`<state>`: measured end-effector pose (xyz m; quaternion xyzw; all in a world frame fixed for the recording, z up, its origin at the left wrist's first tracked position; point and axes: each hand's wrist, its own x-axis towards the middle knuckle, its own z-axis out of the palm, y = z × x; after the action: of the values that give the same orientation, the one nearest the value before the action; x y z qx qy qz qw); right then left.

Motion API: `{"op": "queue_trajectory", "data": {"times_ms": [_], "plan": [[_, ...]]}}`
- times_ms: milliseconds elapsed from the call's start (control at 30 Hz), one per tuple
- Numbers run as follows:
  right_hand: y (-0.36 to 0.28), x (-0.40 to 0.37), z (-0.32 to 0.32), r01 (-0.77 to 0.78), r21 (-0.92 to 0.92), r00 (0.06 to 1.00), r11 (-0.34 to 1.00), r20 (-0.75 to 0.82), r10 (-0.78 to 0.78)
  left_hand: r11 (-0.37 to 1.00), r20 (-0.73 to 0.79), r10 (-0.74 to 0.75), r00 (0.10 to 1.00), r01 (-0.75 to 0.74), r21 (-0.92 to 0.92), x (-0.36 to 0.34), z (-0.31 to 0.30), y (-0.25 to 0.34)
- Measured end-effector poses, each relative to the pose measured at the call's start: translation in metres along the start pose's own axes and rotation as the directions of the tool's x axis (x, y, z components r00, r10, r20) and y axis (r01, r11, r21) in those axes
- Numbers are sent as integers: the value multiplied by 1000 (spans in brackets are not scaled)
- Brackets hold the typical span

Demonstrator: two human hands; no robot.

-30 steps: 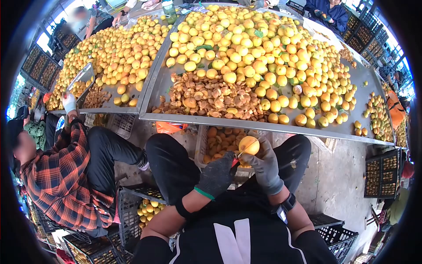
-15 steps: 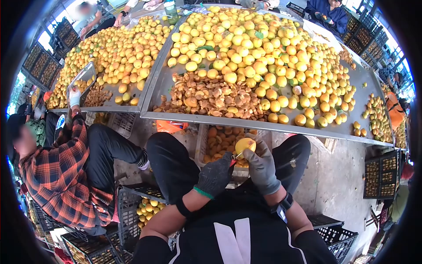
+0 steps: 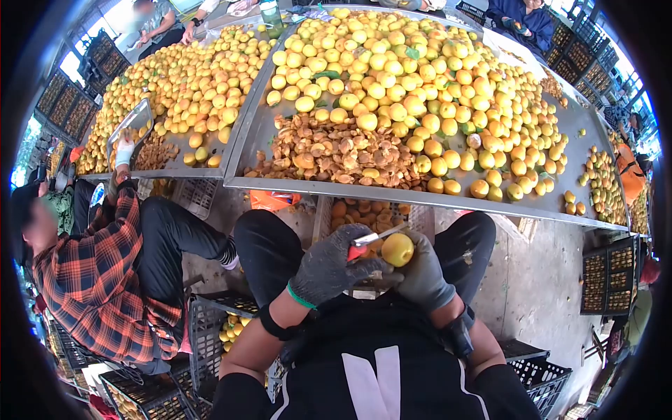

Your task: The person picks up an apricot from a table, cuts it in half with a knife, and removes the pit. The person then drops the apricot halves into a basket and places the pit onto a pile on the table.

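Note:
My left hand (image 3: 329, 262), in a dark knit glove with a green cuff, is closed around a small knife (image 3: 366, 239) with a red and white handle; its blade points right, just above a fruit. My right hand (image 3: 425, 274), in a grey glove, holds that yellow fruit (image 3: 397, 250) between its fingers. Both hands are close together over my lap, above a crate (image 3: 323, 218) of halved fruit. On the metal table (image 3: 336, 189) in front lie a heap of whole yellow fruit (image 3: 378, 77) and a pile of brown pits or scraps (image 3: 336, 150).
At the left a person in a plaid shirt (image 3: 98, 280) sits by a second fruit table (image 3: 227, 157). Black crates stand at the lower left (image 3: 206, 336), lower right (image 3: 539, 381) and right (image 3: 609, 276). More people are across the tables. An orange bag (image 3: 273, 200) lies under the table edge.
Both hands have turned and the fruit has moved slightly down. The knife is lifted, showing its handle and blade above the fruit. The neighbour's gloved hand has shifted slightly.

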<state>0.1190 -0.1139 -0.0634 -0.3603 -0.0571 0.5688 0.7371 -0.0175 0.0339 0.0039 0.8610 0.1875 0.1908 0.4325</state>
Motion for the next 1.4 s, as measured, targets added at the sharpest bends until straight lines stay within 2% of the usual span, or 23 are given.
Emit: {"op": "queue_trajectory", "data": {"times_ms": [100,133,233,400,467,567,700,767,800,833,900,933,1033,1067,1100,1133,1167,1200,1233,1300,1333,1367,1400], "plan": [[-6,-10,36,-72,10,978,997,-196,73,983,54,153,987,-158,94,4,5,1],[3,-7,32,144,-258,989,955,73,-129,955,99,222,970,-237,177,5,9,0],[1,-21,33,193,-523,980,830,67,-185,892,165,336,928,-369,261,5,15,0],[4,-16,15,77,-402,995,913,85,-47,795,181,473,862,-507,334,5,18,4],[-4,-21,16,430,-826,903,365,382,-199,726,163,602,782,-621,297,8,18,6],[-17,-26,28,308,-779,948,546,297,-111,705,142,650,746,-662,253,13,20,10],[-28,-20,30,370,-726,912,579,402,-78,637,158,717,679,-730,247,22,19,12],[-9,-15,12,1,-297,988,955,145,44,654,196,706,680,-733,188,22,18,18],[-9,-15,10,195,-497,973,845,206,-103,655,201,705,681,-733,185,19,21,17],[-8,-14,11,195,-493,974,848,202,-106,697,132,676,725,-687,206,16,25,15],[-6,-11,11,284,-705,950,650,117,-288,735,67,645,761,-642,219,16,37,10],[-8,-10,17,360,-913,855,193,239,-461,797,-44,596,802,-584,155,18,46,8],[-6,-13,27,378,-890,762,256,142,-631,875,-147,473,869,-482,-32,20,60,7],[4,-9,25,379,-908,664,179,132,-736,886,-216,438,873,-460,-59,19,64,7],[6,-10,27,376,-909,662,182,126,-738,894,-280,401,872,-439,-90,17,66,8],[0,-12,36,319,-947,593,19,184,-784,894,-278,400,873,-439,-91,14,69,11],[-7,-14,47,243,-960,524,-138,250,-814,906,-281,197,939,-284,-313,9,70,17],[-21,-14,62,367,-914,419,-171,326,-847,848,-240,-10,971,-119,-517,6,70,23],[-27,-13,65,368,-914,418,-168,325,-849,849,-239,-9,971,-118,-514,5,70,30],[-39,-9,67,634,-773,465,33,347,-814,516,-72,-415,907,170,-839,5,68,39],[-46,-3,70,607,-774,388,-181,488,-782,887,-278,-156,948,11,-462,6,72,27],[-47,5,63,612,-769,386,-185,494,-779,887,-285,-154,946,5,-461,6,70,19],[-46,17,48,567,-814,482,-125,450,-752,962,-253,-36,967,-35,-270,10,63,10]]}}
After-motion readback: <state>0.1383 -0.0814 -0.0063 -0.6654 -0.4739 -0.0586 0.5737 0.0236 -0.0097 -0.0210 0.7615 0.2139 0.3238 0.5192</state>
